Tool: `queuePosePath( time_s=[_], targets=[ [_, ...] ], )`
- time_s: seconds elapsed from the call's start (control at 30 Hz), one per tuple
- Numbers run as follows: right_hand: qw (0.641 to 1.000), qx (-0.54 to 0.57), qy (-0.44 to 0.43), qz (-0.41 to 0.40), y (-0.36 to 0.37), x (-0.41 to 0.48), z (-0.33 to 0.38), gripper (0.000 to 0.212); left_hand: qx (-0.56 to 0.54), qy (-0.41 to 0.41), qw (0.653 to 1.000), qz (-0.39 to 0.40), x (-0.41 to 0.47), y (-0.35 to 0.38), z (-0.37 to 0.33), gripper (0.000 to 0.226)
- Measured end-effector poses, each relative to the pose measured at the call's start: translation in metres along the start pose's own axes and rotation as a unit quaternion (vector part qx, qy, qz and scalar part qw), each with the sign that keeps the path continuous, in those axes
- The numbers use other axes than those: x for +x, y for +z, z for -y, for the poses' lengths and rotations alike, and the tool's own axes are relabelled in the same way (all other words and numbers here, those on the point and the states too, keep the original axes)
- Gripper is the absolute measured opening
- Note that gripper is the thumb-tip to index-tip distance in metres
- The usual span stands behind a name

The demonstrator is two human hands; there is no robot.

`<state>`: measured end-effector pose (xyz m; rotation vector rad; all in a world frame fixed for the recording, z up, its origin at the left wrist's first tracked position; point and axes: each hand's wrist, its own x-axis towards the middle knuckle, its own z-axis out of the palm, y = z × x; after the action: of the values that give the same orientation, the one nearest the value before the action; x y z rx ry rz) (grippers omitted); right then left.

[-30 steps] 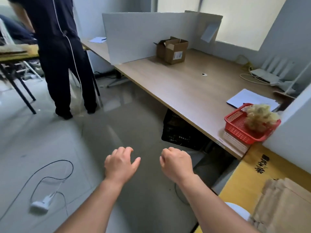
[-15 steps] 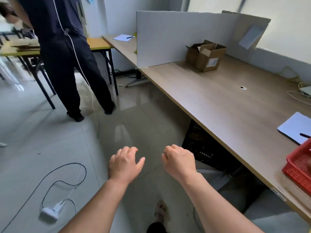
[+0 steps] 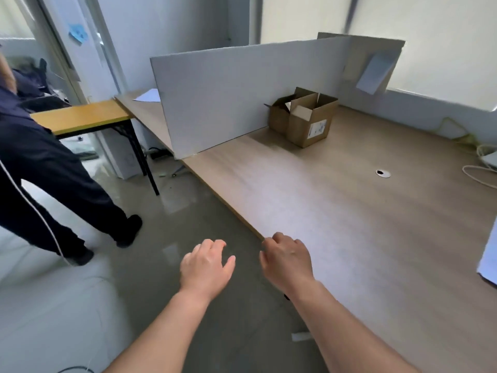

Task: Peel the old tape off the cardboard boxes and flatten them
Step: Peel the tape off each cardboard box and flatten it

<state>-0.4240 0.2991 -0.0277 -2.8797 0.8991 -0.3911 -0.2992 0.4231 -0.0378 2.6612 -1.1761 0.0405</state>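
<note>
Two bare hands hover at 6 o'clock, holding nothing: the left hand (image 3: 205,267) over the floor (image 3: 145,286) with fingers loosely curled, the right hand (image 3: 286,261) at the surface (image 3: 349,224) edge with fingers curled under. Cardboard boxes (image 3: 304,118), flaps open, stand on the surface at 1 o'clock beside the grey divider (image 3: 242,98), well apart from both hands.

Bare left hand (image 3: 205,267) and right hand (image 3: 286,261) near desk (image 3: 349,224) edge, cardboard boxes (image 3: 306,122) beyond.

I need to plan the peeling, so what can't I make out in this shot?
Head view:
cardboard boxes: tape too small and distant to see.
box label: print too small.
right hand: palm hidden by its back.
white paper: cut by right edge.
</note>
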Motion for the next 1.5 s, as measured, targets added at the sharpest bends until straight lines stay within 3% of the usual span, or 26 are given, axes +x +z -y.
queuePosePath(
  time_s=[0.23, 0.37, 0.7, 1.03, 1.23, 1.37, 1.5],
  targets=[
    [0.999, -0.006, 0.034, 0.035, 0.024, 0.084, -0.044, 0.031, -0.012, 0.01, 1.0, 0.017, 0.097, 0.02, -0.021, 0.045],
    [0.999, -0.011, 0.048, 0.016, 0.031, 0.129, -0.069, 0.032, -0.022, 0.037, 0.999, 0.015, 0.153, 0.031, -0.029, 0.047],
    [0.988, -0.032, 0.152, -0.02, 0.044, 0.27, -0.134, 0.031, -0.032, 0.158, 0.987, 0.025, 0.34, 0.06, -0.064, 0.045],
    [0.96, -0.06, 0.272, -0.006, 0.053, 0.415, -0.19, 0.03, -0.08, 0.257, 0.962, 0.036, 0.542, 0.072, -0.101, 0.045],
    [0.946, -0.069, 0.318, -0.012, 0.058, 0.468, -0.227, 0.03, -0.131, 0.331, 0.934, 0.019, 0.635, 0.071, -0.145, 0.058],
    [0.932, -0.074, 0.355, -0.031, 0.054, 0.504, -0.261, 0.039, -0.185, 0.328, 0.926, 0.027, 0.692, 0.07, -0.184, 0.07],
    [0.913, -0.042, 0.403, -0.05, 0.052, 0.542, -0.294, 0.047, -0.227, 0.266, 0.934, 0.075, 0.74, 0.076, -0.216, 0.068]
  ],
)
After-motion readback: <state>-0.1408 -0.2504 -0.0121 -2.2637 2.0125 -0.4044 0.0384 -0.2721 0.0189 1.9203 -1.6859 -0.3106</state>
